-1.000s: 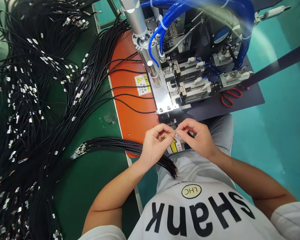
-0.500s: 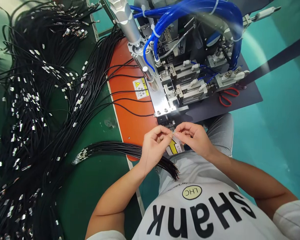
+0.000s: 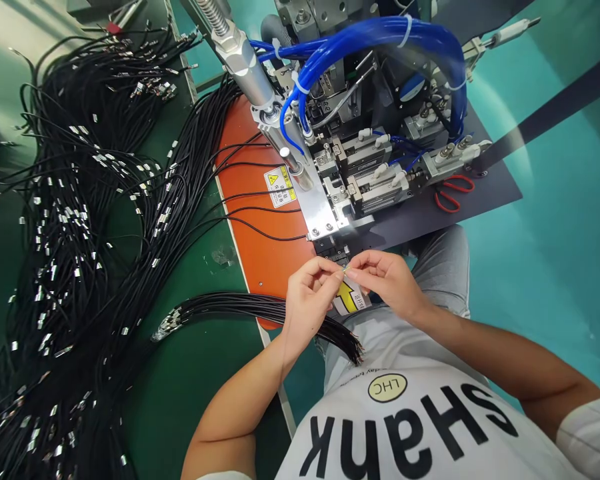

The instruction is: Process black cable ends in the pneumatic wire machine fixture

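Observation:
My left hand [image 3: 307, 297] and my right hand [image 3: 387, 280] meet fingertip to fingertip just below the front of a small press machine [image 3: 340, 180]. Both pinch a tiny wire end between thumb and forefinger; the piece is too small to name. A bundle of black cables [image 3: 230, 308] with metal tips lies across the green table, passes under my left hand and ends over my lap. A yellow arrow label [image 3: 349, 298] shows between my hands.
A large heap of black cables with metal clips [image 3: 75, 220] covers the green table at left. An orange mat [image 3: 260, 220] holds several single wires beside the machine. Blue air hoses [image 3: 375, 40] arch over it. Red scissors [image 3: 453, 193] lie on the dark base plate at right.
Both hands stay pinched together at the same spot in front of the machine. The head camera has tilted, so the whole scene has shifted slightly down and right.

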The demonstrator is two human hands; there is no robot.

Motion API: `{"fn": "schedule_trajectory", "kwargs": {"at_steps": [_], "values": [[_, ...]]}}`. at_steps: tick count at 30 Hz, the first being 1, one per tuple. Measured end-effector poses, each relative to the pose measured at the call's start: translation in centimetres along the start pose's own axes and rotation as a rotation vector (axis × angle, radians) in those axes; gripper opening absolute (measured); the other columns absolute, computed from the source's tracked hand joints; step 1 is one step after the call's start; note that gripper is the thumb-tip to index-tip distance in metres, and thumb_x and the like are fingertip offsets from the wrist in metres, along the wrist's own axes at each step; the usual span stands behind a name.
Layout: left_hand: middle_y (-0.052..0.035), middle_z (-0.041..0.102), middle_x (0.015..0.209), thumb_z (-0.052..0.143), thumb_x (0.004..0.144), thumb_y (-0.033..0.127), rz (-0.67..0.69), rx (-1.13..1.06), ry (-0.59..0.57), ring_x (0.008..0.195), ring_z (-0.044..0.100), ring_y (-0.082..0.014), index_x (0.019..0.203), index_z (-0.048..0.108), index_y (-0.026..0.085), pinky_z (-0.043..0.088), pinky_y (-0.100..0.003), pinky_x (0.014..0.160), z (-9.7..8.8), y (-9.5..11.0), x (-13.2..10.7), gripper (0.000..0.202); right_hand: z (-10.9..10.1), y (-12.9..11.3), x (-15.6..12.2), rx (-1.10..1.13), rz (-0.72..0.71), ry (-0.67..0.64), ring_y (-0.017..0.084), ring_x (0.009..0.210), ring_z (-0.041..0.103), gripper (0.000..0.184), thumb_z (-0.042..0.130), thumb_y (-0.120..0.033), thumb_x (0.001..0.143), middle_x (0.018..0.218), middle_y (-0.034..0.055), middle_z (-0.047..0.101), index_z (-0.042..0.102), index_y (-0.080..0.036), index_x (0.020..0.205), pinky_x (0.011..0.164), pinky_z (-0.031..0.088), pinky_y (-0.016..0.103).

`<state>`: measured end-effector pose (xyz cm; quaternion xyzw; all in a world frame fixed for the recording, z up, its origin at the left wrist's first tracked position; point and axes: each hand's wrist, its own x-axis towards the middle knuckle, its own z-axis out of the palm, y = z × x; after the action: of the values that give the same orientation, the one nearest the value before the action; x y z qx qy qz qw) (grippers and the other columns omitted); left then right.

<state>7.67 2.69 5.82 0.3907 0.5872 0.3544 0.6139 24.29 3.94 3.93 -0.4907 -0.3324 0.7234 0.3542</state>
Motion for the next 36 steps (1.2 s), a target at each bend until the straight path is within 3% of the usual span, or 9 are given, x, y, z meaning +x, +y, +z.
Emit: {"fn": "schedule_trajectory", "kwargs": {"at_steps": [7, 12, 19, 23, 32, 36], "values": [[0.0033, 0.05, 0.065, 0.07, 0.086, 0.037, 0.034, -0.024, -0.004, 0.053, 0.042, -0.0063, 0.083, 0.062, 0.018, 0.034, -0.018, 0.043, 0.1, 0.0, 0.0, 0.021, 0.0, 0.3, 0.1, 0.064, 0.019, -0.013, 0.008, 0.055, 0.049, 0.023, 0.078, -0.039, 0.08, 0.067, -0.0019, 0.062, 0.07, -0.017, 0.085, 0.051, 0.039, 0.023], [0.0039, 0.049, 0.063, 0.069, 0.086, 0.037, 0.024, -0.02, 0.008, 0.052, 0.041, -0.0065, 0.083, 0.062, 0.018, 0.032, -0.018, 0.042, 0.2, 0.0, -0.1, 0.021, 0.3, 0.3, -0.2, 0.033, -0.022, 0.047, 0.009, 0.056, 0.053, 0.021, 0.077, -0.036, 0.08, 0.067, -0.002, 0.063, 0.069, -0.017, 0.082, 0.053, 0.042, 0.023], [0.0045, 0.051, 0.06, 0.07, 0.086, 0.038, 0.031, -0.03, -0.013, 0.049, 0.041, -0.0056, 0.083, 0.063, 0.017, 0.034, -0.019, 0.045, 0.1, 0.2, 0.0, 0.022, -0.7, 0.1, -0.1, -0.074, -0.099, 0.006, 0.012, 0.066, 0.059, 0.023, 0.072, -0.04, 0.085, 0.077, 0.0009, 0.067, 0.073, -0.019, 0.094, 0.06, 0.049, 0.025], [0.0033, 0.055, 0.063, 0.074, 0.082, 0.038, 0.045, -0.028, 0.004, 0.051, 0.043, -0.0055, 0.082, 0.064, 0.016, 0.037, -0.019, 0.047, 0.2, 0.3, 0.0, 0.024, -0.7, -0.1, -0.1, -0.215, -0.205, 0.033, 0.016, 0.076, 0.063, 0.022, 0.069, -0.039, 0.087, 0.093, 0.0052, 0.07, 0.076, -0.02, 0.096, 0.065, 0.052, 0.029], [0.003, 0.054, 0.064, 0.074, 0.082, 0.037, 0.045, -0.007, -0.003, 0.051, 0.043, -0.0057, 0.079, 0.064, 0.016, 0.036, -0.019, 0.048, 0.3, 0.8, 0.0, 0.023, -0.2, -0.4, 0.1, -0.346, -0.302, 0.064, 0.014, 0.071, 0.059, 0.014, 0.07, -0.032, 0.086, 0.081, 0.0017, 0.068, 0.073, -0.019, 0.084, 0.061, 0.042, 0.028], [-0.0021, 0.061, 0.078, 0.068, 0.087, 0.033, 0.18, 0.154, -0.005, 0.065, 0.053, -0.0105, 0.084, 0.067, 0.017, 0.044, -0.022, 0.059, 0.4, 0.3, -0.3, 0.016, -0.6, -0.3, 0.1, -0.416, -0.363, 0.071, 0.013, 0.069, 0.057, 0.012, 0.068, -0.028, 0.087, 0.079, 0.0008, 0.064, 0.069, -0.019, 0.079, 0.061, 0.039, 0.028]]}}
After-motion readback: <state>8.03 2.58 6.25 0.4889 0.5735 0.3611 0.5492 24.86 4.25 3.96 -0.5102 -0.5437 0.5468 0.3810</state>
